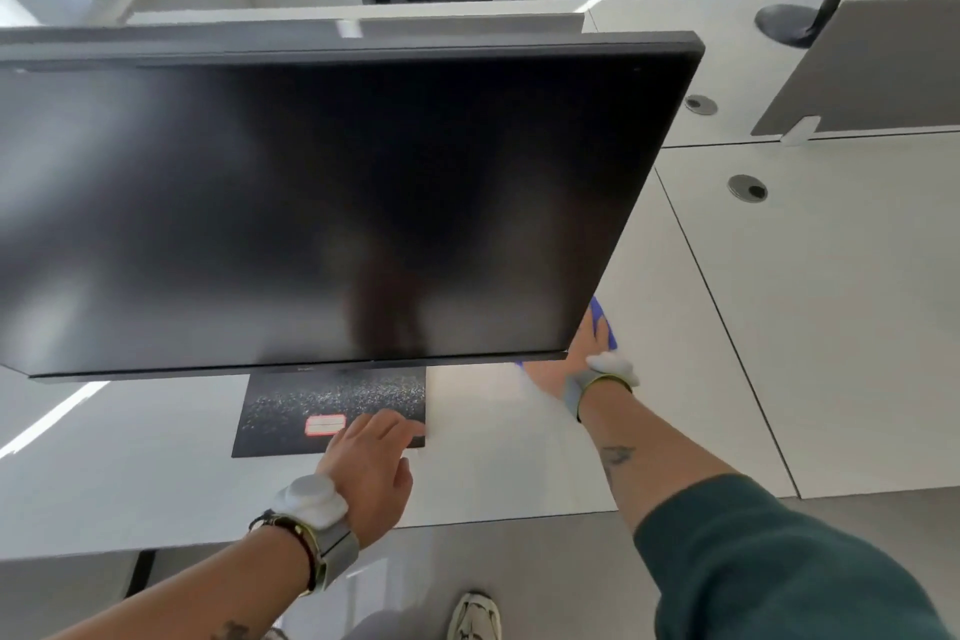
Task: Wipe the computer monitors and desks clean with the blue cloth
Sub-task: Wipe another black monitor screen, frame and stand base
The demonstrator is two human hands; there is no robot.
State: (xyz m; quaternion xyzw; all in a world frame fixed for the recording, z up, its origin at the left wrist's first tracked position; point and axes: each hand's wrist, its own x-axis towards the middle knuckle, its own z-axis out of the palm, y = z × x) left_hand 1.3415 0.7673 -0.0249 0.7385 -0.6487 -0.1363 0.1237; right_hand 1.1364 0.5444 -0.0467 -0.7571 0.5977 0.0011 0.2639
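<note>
White desk (pixel 493 473), black monitor base plate (pixel 332 411) flat on it, blue cloth (pixel 607 327) at right, round grommet (pixel 747 188) beyond

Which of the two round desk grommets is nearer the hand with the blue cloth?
The front grommet, nearer the camera; the rear grommet lies farther back, farther from the right hand on the blue cloth.

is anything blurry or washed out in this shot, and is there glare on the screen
Head view: the right hand and blue cloth by the lower right corner of the monitor are smeared with motion blur. Head view: the dark monitor shows only soft, hazy reflections. Head view: bright streaks of light cross the desk at lower left.
</note>
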